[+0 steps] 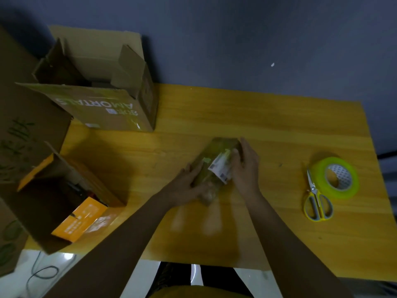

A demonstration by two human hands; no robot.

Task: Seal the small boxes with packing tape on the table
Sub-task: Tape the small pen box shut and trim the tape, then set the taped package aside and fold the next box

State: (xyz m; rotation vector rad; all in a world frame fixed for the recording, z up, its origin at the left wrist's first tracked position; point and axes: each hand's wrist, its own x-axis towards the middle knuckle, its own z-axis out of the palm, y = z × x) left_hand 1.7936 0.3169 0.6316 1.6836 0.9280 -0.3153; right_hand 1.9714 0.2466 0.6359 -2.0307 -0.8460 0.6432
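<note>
Small box [217, 162] lengthwise diagonal, near-left to far-right.

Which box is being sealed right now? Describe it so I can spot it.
On the yellow wooden table, look at the middle, between the left hand and right hand. The small box there is brown, tape-glossy, with a white label, far smaller than the open cartons at left.

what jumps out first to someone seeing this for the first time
Both hands, left hand and right hand, press on a small box with a white label, mid-table. To its right lie a bright green tape roll and yellow-handled scissors; open cardboard cartons crowd the table's left side.
</note>
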